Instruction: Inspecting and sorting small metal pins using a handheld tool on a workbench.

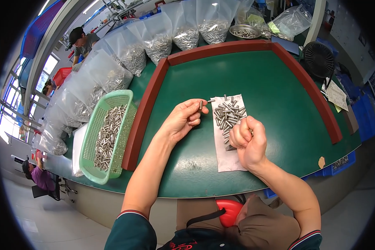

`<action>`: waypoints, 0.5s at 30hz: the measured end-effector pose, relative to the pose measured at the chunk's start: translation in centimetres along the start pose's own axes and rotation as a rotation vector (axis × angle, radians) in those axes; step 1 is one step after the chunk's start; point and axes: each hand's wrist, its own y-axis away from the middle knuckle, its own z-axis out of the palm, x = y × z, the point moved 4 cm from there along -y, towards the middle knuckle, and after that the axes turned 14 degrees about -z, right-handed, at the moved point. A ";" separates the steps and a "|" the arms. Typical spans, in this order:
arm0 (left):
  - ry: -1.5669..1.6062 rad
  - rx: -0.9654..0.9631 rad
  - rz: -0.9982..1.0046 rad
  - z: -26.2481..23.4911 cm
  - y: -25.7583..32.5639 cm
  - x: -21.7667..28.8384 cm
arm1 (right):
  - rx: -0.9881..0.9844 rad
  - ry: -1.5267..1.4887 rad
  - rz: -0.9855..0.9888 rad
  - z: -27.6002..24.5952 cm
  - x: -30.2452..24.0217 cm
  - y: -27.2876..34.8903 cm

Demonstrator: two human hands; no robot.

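Note:
A heap of short metal pins (228, 114) lies on a pale cloth (229, 161) in the middle of the green table. To the left of the heap, my left hand (182, 118) pinches one metal pin (201, 105) upright between thumb and fingers. Another pin (211, 101) shows just past those fingertips, by the cloth's far left corner. My right hand (249, 139) is curled closed over the cloth's right side, at the near end of the heap. Its fingers hide what they hold; a small dark-grey piece (230, 148) shows beneath them.
A green plastic basket (84, 150) of metal pins stands left of the red-brown raised border (148, 112). Clear bags (158, 41) of metal parts line the back and left. At the back sits a metal bowl (233, 31); a black fan (318, 59) stands at right.

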 end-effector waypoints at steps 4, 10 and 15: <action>-0.536 0.141 0.050 3.7 2.0 0.6 | 0.036 -0.062 0.005 -0.2 -0.4 -0.1; -1.259 0.274 0.119 7.3 4.3 -2.6 | 0.049 -0.084 -0.056 -0.7 -1.7 -0.8; -1.303 0.303 0.156 7.1 4.3 -3.4 | 0.037 -0.056 -0.005 -0.2 -1.2 -0.4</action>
